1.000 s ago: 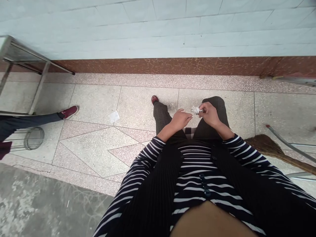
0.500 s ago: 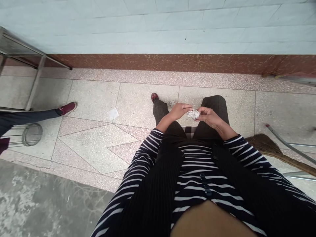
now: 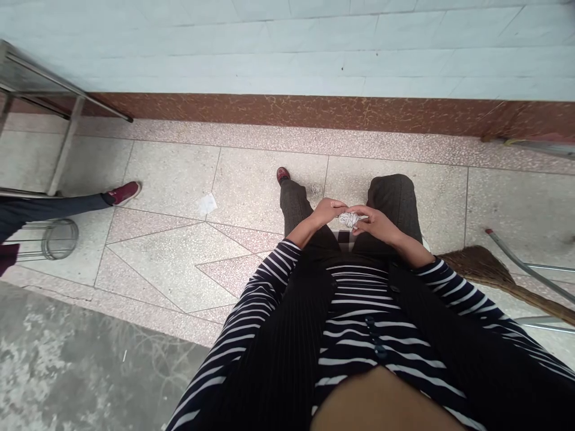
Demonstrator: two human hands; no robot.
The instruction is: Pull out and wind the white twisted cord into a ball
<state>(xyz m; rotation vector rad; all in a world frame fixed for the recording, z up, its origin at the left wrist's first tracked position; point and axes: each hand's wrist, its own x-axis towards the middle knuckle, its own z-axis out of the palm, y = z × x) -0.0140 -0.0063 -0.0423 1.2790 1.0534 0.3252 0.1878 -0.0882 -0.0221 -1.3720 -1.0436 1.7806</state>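
Between my two hands, above my lap, is a small ball of whitish cord (image 3: 348, 219). My left hand (image 3: 329, 211) presses its fingers against the ball's left side. My right hand (image 3: 376, 223) curls round the right side, with fingers over the top and thumb underneath. Part of the cord is covered by the fingers. A second bundle of similar cord (image 3: 316, 190) lies on the floor beyond my left hand, close to my trouser leg (image 3: 294, 200).
At left stands a metal-framed table (image 3: 67, 140), with another person's shoe (image 3: 126, 193) and a wire frame (image 3: 60, 239) near it. White paper (image 3: 207, 204) lies on the floor. To my right are a broom (image 3: 480, 263) and metal tube legs (image 3: 525, 260). A tiled wall (image 3: 287, 54) runs ahead.
My right hand has moved slightly left and its fingers now reach over the top of the cord ball. The ball has shifted a little left and down.
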